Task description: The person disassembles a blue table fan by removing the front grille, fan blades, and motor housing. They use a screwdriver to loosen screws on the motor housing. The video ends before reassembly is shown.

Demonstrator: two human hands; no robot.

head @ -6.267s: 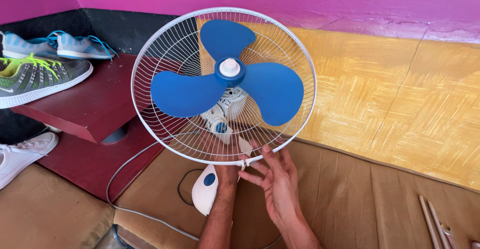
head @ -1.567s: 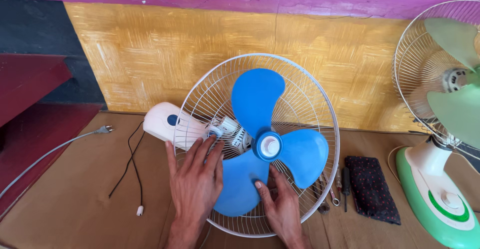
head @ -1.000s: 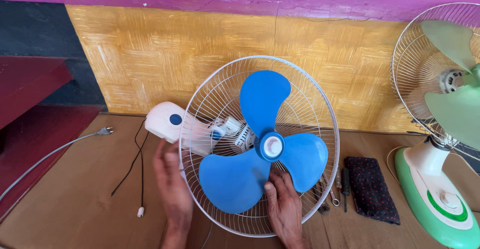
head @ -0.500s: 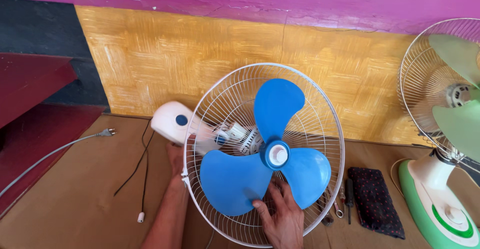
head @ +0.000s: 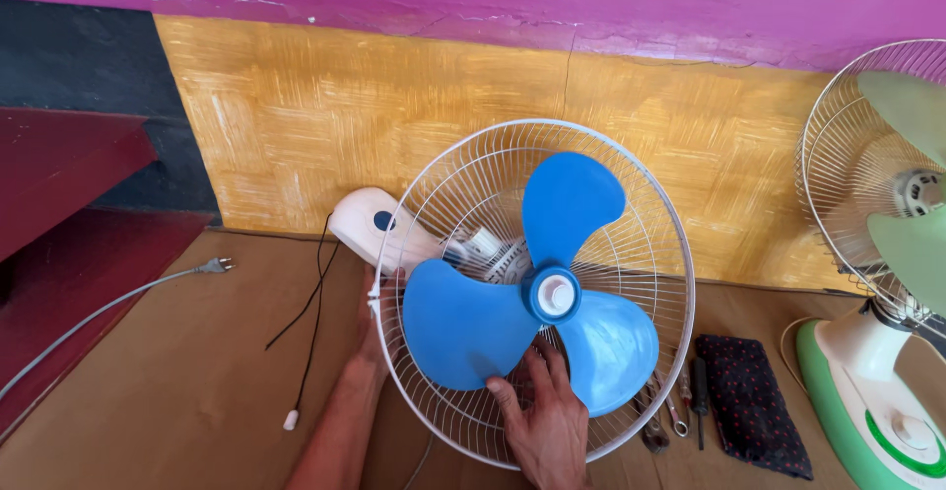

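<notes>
Resting on the rear grille (head: 631, 214) of a blue-bladed fan, the right hand (head: 545, 423) lies palm-down with its fingers spread flat over the wires, holding nothing closed in its grip. Directly above that grip, touching or nearly touching the fingertips, sit the lower edges of two blue blades (head: 471, 324); the hub (head: 554, 295) lies just beyond them, straight up from the knuckles.

The left hand (head: 372, 337) is at the grille's left rim, behind the wires. It appears to hold the rim or the neck there, but whether its grip is closed cannot be told, as the fingers are hidden.

The fan lies tipped back on brown floor covering (head: 177, 382), its face towards the camera, its white base (head: 372, 226) up and left of the left grip, so the long axis runs from upper left to lower right. The right hand is the nearer to blades and hub.

Right of the right grip, near the grille's edge: spanners and a screwdriver (head: 698, 399), then a dark dotted pouch (head: 753, 403). Further right stands a green fan (head: 877, 352). Left of the left grip, a black cord (head: 313, 298) and a grey plug lead (head: 118, 298) lie well apart from both hands.
</notes>
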